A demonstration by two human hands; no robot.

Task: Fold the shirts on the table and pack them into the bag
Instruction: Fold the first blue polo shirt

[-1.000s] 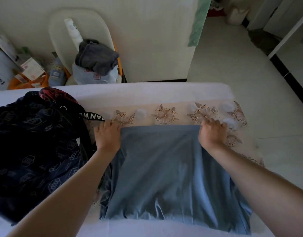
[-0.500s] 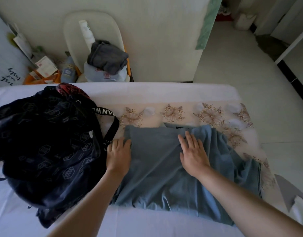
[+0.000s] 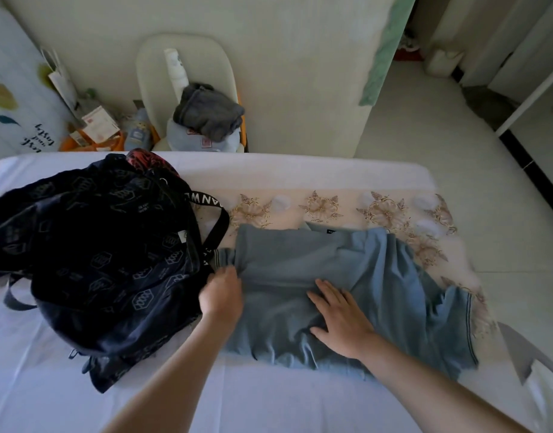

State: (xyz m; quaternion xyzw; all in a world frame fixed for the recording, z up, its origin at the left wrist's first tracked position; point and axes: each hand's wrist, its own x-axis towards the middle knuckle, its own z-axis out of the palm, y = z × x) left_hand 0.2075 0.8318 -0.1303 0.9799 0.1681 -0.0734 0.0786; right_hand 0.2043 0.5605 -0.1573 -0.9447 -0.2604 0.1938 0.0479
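Now our left hand [image 3: 223, 295] curls onto the left edge of the blue shirt [image 3: 394, 276], fingertips lost in blur; our right hand [image 3: 340, 320] lies flat on it. The blue shirt rests on the bench [image 3: 300, 173], just beside the dark bag [image 3: 97, 245]. Earlier both palms lay flat, farther up.

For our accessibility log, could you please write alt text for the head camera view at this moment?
A person folds a blue-grey shirt on a white-covered table: the left hand grips the shirt's left edge while the right hand presses flat on the cloth. A dark patterned bag lies just left of the shirt.
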